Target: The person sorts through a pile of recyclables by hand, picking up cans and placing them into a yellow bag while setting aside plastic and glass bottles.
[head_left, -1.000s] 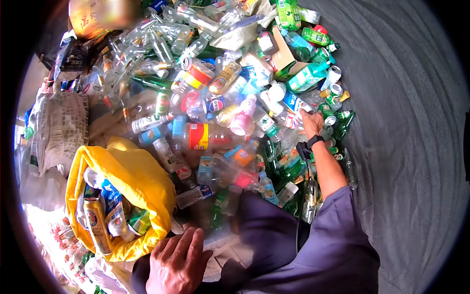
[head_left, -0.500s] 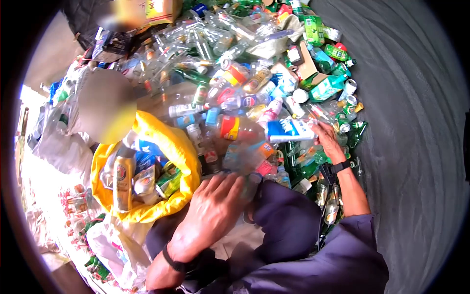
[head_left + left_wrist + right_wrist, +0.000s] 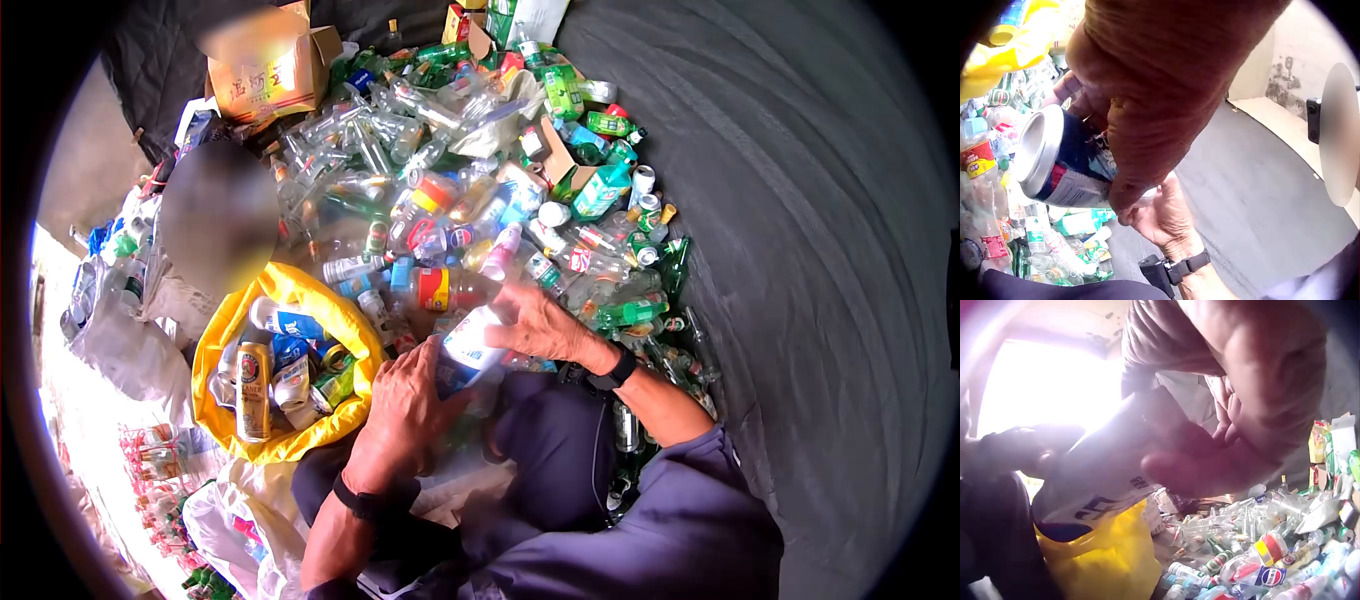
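A blue and white can [image 3: 468, 350] sits between both hands, close in front of the person and just right of the yellow bag [image 3: 300, 290]. The left hand [image 3: 405, 410] has its fingers curled round the near end of the can. The right hand [image 3: 540, 325] wraps the far end, with thumb and fingers bent over it. In the left wrist view the can's shiny round end faces the camera, and it looks whole, not squashed. It is probably empty, though the pictures cannot show that for sure. A can like this is light, with thin walls that dent if squeezed hard. Its skin is smooth and can slip. The best place to hold it is round the middle, with a soft grip. Farther off, many bottles [image 3: 450, 170] lie heaped on a grey sheet [image 3: 800, 250]. More cans [image 3: 252, 390] fill the bag.
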`<state>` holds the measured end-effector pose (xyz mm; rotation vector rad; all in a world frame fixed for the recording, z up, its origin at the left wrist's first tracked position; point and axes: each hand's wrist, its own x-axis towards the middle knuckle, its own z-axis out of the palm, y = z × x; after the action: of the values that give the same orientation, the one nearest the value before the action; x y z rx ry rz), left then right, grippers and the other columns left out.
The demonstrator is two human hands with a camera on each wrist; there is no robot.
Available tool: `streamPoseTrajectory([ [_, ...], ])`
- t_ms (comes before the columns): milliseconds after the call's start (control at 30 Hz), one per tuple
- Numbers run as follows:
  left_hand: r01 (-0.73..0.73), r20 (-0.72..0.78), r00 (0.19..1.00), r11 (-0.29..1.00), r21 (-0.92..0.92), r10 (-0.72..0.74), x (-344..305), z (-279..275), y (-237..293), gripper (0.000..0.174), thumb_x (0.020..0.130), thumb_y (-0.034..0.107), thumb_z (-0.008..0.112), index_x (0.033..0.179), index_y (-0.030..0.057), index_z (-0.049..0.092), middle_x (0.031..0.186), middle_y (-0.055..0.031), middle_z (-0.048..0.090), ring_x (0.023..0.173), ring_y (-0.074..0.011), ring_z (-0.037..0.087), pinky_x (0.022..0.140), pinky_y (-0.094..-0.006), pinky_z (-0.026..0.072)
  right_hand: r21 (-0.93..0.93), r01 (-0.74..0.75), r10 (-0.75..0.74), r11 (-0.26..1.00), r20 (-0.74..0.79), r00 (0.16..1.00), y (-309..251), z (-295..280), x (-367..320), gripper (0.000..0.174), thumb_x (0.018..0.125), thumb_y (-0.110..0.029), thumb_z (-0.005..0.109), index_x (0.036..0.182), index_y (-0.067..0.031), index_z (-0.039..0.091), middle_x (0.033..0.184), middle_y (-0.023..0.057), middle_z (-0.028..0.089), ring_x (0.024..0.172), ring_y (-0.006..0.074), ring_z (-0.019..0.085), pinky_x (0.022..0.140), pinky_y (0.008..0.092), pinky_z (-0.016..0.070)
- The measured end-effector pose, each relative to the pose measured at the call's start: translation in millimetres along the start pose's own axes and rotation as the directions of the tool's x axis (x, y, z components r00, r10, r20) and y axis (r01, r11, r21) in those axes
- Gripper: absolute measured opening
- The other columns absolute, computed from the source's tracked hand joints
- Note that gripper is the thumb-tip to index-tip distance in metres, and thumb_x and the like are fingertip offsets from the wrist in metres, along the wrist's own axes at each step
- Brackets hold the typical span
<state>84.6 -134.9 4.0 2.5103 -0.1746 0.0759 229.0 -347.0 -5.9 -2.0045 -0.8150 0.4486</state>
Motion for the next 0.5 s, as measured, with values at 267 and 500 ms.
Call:
streamPoseTrajectory([
  [267, 0.015, 0.006, 1.000, 0.987, -0.162, -0.014, -7.5, 8.7, -2.5, 0.065, 0.075, 0.034, 0.081, 0.123, -0.0007, 0.054, 0.104, -0.0230, 0.065, 0.096, -0.0418, 0.065, 0.082, -0.0469, 0.0528, 0.315, -0.266, 0.252, 0.911, 0.086, 0.964, -34.1, 4.9, -18.2, 0.040, 0.087, -0.030, 0.078, 0.102, 0.0016, 0.060, 0.078, 0.0029, 0.061, 0.056, 0.0065, 0.057, 0.047, 0.0231, 0.0454],
  [500, 0.031, 0.034, 0.999, 0.998, -0.048, -0.030, -22.4, 5.7, -5.3, 0.059, 0.082, 0.045, 0.073, 0.115, 0.0008, 0.053, 0.097, -0.0202, 0.068, 0.093, -0.0392, 0.067, 0.076, -0.0477, 0.0540, 0.241, -0.201, 0.180, 0.949, 0.106, 0.978, -53.3, 9.0, -24.0, 0.045, 0.091, -0.040, 0.074, 0.104, 0.0026, 0.066, 0.080, 0.0035, 0.065, 0.060, 0.0078, 0.060, 0.052, 0.0244, 0.0484],
])
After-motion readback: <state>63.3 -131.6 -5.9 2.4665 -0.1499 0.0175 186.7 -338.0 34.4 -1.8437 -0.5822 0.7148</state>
